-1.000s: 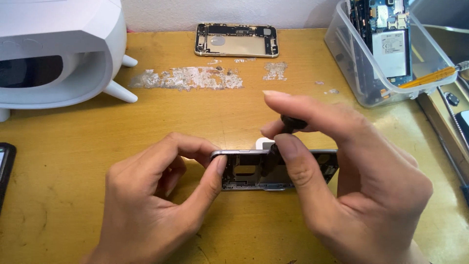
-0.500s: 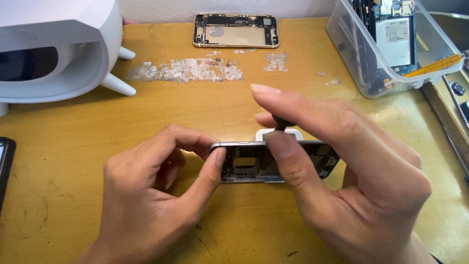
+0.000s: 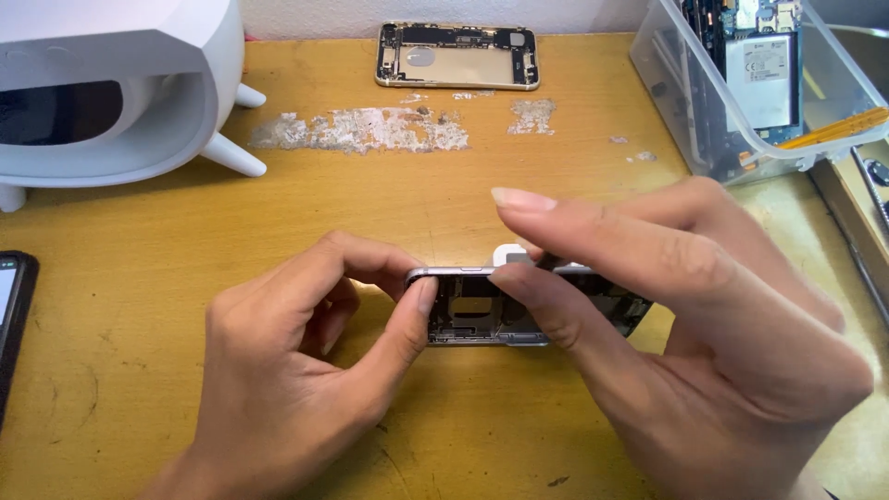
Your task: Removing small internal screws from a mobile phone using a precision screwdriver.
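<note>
A grey opened phone frame (image 3: 472, 315) lies on the wooden table (image 3: 139, 268), its inner parts showing. My left hand (image 3: 296, 370) pinches its left end between thumb and forefinger. My right hand (image 3: 694, 343) covers the frame's right half, thumb pressed on the inside and forefinger stretched out above. A small white part (image 3: 512, 254) shows at the frame's far edge, under my right fingers; what those fingers pinch is hidden.
A gold phone shell (image 3: 457, 56) lies open at the table's back. A white rounded device on legs (image 3: 111, 93) stands back left. A clear plastic bin (image 3: 741, 83) with circuit boards sits back right. A dark phone (image 3: 11, 324) lies at the left edge. Worn patches (image 3: 361, 130) mark the wood.
My right hand has shifted slightly left over the frame, forefinger lifting and stretching out. The dark tip seen near my right fingers earlier is out of sight. The left hand keeps its grip.
</note>
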